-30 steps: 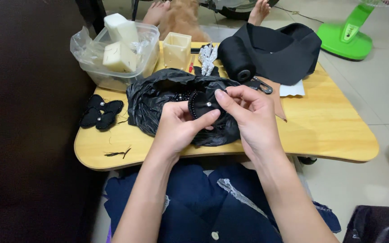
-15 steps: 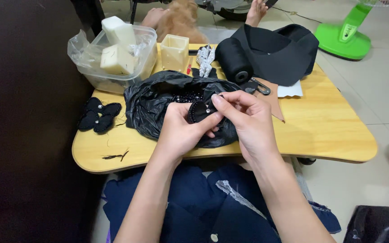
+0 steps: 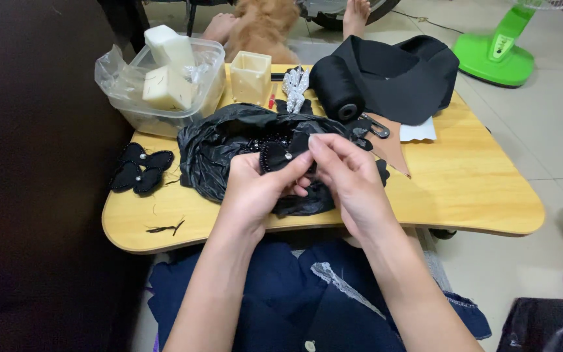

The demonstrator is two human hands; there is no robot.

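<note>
A person seated at a low wooden table [image 3: 464, 189] is pinching a small black fabric bow [image 3: 280, 155] between both hands, just above a crumpled black plastic bag [image 3: 219, 146]. The left hand [image 3: 255, 189] is closing thumb and fingers on the bow's lower edge, while the right hand [image 3: 350, 179] is gripping its right side with the fingertips pressed together. The bow is edged with tiny dark beads and carries what appears to be a pale pearl at its centre, though the detail is small. Two finished black bows [image 3: 139, 171] are lying near the table's left edge, beside a clear plastic tub [image 3: 200, 85] holding pale foam blocks. A spool of black thread [image 3: 335, 88] and folded black cloth [image 3: 402, 75] are sitting at the far side. A green fan base [image 3: 496, 55] is standing on the tiled floor beyond.
</note>
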